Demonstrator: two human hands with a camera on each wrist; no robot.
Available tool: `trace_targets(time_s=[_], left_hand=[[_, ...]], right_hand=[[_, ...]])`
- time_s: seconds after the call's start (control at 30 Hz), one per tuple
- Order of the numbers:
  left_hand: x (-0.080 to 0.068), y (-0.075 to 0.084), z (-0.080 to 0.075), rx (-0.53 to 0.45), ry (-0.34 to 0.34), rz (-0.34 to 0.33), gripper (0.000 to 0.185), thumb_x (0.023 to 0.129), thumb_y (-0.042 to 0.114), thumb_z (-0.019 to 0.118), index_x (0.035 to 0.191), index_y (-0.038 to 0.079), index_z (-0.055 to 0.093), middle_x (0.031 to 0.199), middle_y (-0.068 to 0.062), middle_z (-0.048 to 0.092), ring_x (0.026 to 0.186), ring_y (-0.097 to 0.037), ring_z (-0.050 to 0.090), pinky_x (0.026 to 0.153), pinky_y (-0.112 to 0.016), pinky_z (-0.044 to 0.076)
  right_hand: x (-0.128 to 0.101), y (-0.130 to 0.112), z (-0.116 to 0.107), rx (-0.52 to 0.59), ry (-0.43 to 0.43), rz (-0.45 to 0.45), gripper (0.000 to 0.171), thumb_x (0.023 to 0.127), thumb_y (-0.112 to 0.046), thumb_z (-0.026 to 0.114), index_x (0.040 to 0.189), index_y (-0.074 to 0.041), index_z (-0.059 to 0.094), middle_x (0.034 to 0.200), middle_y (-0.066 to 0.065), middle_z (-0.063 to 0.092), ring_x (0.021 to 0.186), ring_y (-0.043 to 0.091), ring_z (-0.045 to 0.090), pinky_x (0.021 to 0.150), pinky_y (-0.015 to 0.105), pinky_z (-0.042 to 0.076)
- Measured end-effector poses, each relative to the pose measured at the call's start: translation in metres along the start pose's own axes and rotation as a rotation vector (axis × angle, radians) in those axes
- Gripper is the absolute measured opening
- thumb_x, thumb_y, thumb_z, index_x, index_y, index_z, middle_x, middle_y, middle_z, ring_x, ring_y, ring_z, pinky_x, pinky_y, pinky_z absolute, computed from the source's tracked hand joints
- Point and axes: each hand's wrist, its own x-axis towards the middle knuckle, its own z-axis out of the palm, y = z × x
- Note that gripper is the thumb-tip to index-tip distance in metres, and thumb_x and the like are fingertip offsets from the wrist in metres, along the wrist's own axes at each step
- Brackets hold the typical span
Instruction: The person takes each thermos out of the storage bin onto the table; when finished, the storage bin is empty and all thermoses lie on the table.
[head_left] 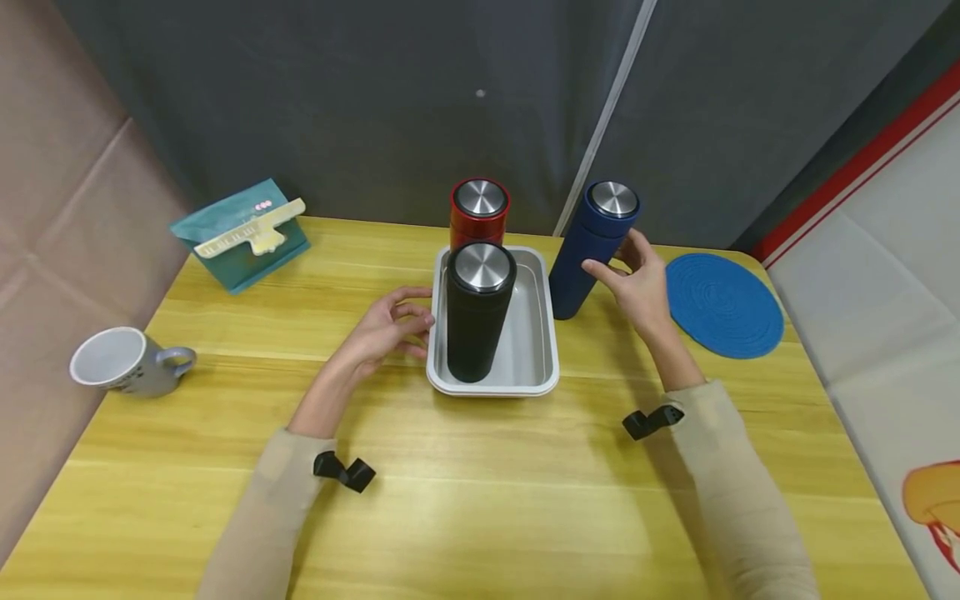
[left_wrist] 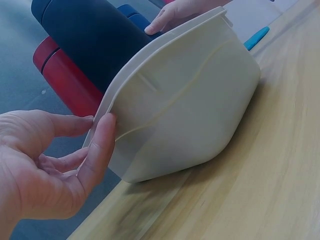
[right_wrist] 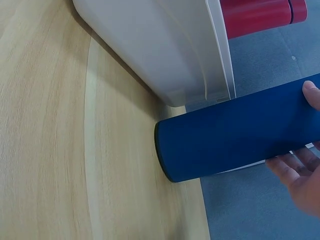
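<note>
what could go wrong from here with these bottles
The blue bottle, held by the right hand beside the bin, could slip or tip if the grip loosens. Swung toward the bin, it might knock the black bottle or red bottle, both sticking up above it. The left hand, touching the bin, might nudge it.

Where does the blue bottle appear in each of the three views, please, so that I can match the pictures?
Head: the blue bottle is right of centre, beside the tray, held by the right hand.
Left wrist: near the top, left of centre, mostly hidden behind the black bottle.
Right wrist: right half, mid-height, its base pointing left.
Shared landmark: the red bottle, visible in all three.
</note>
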Motion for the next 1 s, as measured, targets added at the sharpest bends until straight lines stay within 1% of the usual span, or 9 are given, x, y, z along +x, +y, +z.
trace_targets(time_s=[0.17, 0.23, 0.4, 0.5, 0.7, 0.9, 1.0], left_hand=[[0.001, -0.001, -0.001, 0.003, -0.002, 0.0, 0.048, 0.096, 0.004, 0.059, 0.14, 0.007, 0.041, 0.105, -0.014, 0.055, 0.075, -0.021, 0.062, 0.059, -0.031, 0.061], [0.001, -0.002, -0.001, 0.004, -0.001, -0.001, 0.048, 0.096, 0.004, 0.059, 0.14, 0.007, 0.041, 0.105, -0.014, 0.055, 0.075, -0.021, 0.062, 0.059, -0.031, 0.061], [0.0, -0.002, -0.001, 0.009, 0.004, -0.004, 0.048, 0.096, 0.004, 0.059, 0.14, 0.008, 0.041, 0.105, -0.014, 0.056, 0.075, -0.021, 0.062, 0.059, -0.031, 0.061], [-0.001, -0.001, 0.0, 0.013, 0.006, -0.004, 0.048, 0.096, 0.004, 0.059, 0.14, 0.008, 0.041, 0.106, -0.014, 0.056, 0.076, -0.021, 0.062, 0.059, -0.031, 0.061], [0.0, -0.001, 0.0, 0.012, 0.007, -0.002, 0.048, 0.096, 0.004, 0.059, 0.14, 0.008, 0.042, 0.105, -0.014, 0.056, 0.076, -0.022, 0.062, 0.059, -0.031, 0.061], [0.0, -0.002, 0.0, 0.006, 0.007, -0.001, 0.048, 0.095, 0.004, 0.059, 0.139, 0.008, 0.042, 0.105, -0.014, 0.055, 0.076, -0.021, 0.061, 0.058, -0.029, 0.061], [0.0, -0.001, 0.0, 0.003, 0.008, 0.002, 0.047, 0.095, 0.003, 0.059, 0.139, 0.007, 0.042, 0.106, -0.014, 0.055, 0.076, -0.021, 0.061, 0.057, -0.028, 0.061]], right_hand=[[-0.007, -0.02, 0.001, 0.014, -0.021, 0.01, 0.061, 0.083, -0.008, 0.076, 0.138, -0.005, 0.051, 0.117, 0.008, 0.06, 0.103, 0.014, 0.057, 0.091, 0.023, 0.054], [-0.01, -0.027, 0.001, 0.009, -0.029, 0.01, 0.061, 0.083, -0.009, 0.076, 0.138, -0.005, 0.05, 0.118, 0.009, 0.06, 0.104, 0.015, 0.057, 0.092, 0.024, 0.053], [-0.011, -0.031, 0.0, -0.013, -0.056, 0.018, 0.063, 0.085, -0.009, 0.075, 0.141, -0.005, 0.047, 0.125, 0.014, 0.057, 0.108, 0.018, 0.056, 0.096, 0.03, 0.053], [-0.01, -0.027, 0.0, -0.027, -0.06, 0.019, 0.063, 0.084, -0.008, 0.074, 0.141, -0.004, 0.046, 0.127, 0.016, 0.056, 0.109, 0.019, 0.056, 0.098, 0.033, 0.052], [-0.002, -0.003, -0.003, -0.029, -0.047, 0.01, 0.067, 0.083, -0.01, 0.077, 0.142, -0.01, 0.046, 0.128, 0.012, 0.056, 0.109, 0.016, 0.055, 0.098, 0.035, 0.052], [-0.003, -0.001, -0.004, -0.022, -0.042, -0.001, 0.072, 0.082, -0.009, 0.077, 0.144, -0.011, 0.041, 0.132, 0.015, 0.054, 0.112, 0.016, 0.054, 0.102, 0.047, 0.048], [-0.004, -0.003, -0.005, -0.005, -0.045, -0.011, 0.07, 0.083, -0.005, 0.076, 0.144, -0.008, 0.042, 0.132, 0.018, 0.054, 0.112, 0.016, 0.055, 0.102, 0.048, 0.048]])
